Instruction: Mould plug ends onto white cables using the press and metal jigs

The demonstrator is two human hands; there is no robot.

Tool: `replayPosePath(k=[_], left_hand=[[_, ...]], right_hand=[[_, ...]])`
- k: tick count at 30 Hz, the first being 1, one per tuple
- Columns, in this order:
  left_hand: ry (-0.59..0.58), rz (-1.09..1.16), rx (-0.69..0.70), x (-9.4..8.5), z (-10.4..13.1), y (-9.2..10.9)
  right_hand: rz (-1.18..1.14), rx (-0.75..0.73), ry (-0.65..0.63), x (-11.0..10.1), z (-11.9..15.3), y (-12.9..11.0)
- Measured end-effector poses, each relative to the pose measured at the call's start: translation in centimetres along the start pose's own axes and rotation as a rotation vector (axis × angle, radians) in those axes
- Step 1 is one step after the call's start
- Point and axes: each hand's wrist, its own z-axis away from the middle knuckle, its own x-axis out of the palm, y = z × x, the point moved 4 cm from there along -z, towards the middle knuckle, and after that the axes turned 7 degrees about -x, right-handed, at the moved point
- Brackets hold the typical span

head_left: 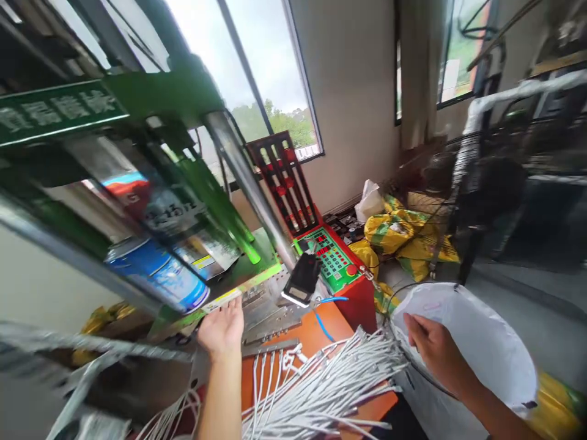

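Observation:
My left hand (222, 327) is palm up with its fingers stretched out. Its fingertips are at the front edge of the green press (156, 91), beside a metal mould plate (270, 315). My right hand (431, 345) is in front of a bin with a white liner (486, 330), its fingers curled closed; whether anything is in them is hidden. Between my hands, a large bundle of white cables (321, 391) lies on an orange tabletop (337, 321). Several cable ends line up along a metal strip (270, 348) near my left wrist.
A blue spray can (158, 272) stands on the press. Behind the plate are a black phone-like device (302, 278) and a red control box with a green keypad (332, 260). Yellow sacks (403, 232) lie on the floor, and a wrapped metal frame (472, 134) stands at right.

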Motion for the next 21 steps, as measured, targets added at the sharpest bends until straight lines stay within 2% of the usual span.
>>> replayPosePath(k=[2, 4, 6, 7, 9, 10, 11, 13, 14, 17, 21], left_hand=[[0.108, 0.0, -0.037, -2.2, 1.7, 0.5], [0.178, -0.063, -0.061, -4.4, 4.7, 1.0], [0.132, -0.288, -0.046, -5.9, 8.6, 1.2], [0.04, -0.478, -0.025, -6.3, 10.7, 1.1], [-0.262, -0.895, -0.005, -6.7, 14.6, -0.2], [-0.398, -1.054, 0.053, -7.0, 16.2, -0.9], [-0.525, -1.196, 0.139, -7.4, 17.6, -1.6], [-0.667, -1.441, 0.313, -8.3, 19.1, -2.9], [-0.689, -1.55, 0.38, -8.8, 19.2, -3.4], [-0.641, -1.769, 0.475, -9.8, 18.2, -4.4], [-0.65, -1.773, 0.542, -9.6, 16.3, -4.6]], right_hand=[[0.008, -0.138, -0.148, 3.7, -0.9, -4.6], [0.036, -0.318, -0.328, 8.3, -1.5, -8.6], [0.116, -0.496, -0.492, 13.2, -2.1, -11.8], [0.18, -0.558, -0.555, 15.4, -2.4, -13.0], [0.33, -0.618, -0.656, 19.2, -3.0, -14.5], [0.392, -0.618, -0.694, 20.7, -3.2, -14.9], [0.437, -0.616, -0.725, 21.9, -3.4, -15.2], [0.468, -0.619, -0.769, 23.5, -3.5, -15.4], [0.461, -0.613, -0.779, 23.9, -3.4, -15.4], [0.428, -0.559, -0.79, 24.7, -3.0, -15.1], [0.464, -0.524, -0.783, 25.0, -3.1, -14.9]])
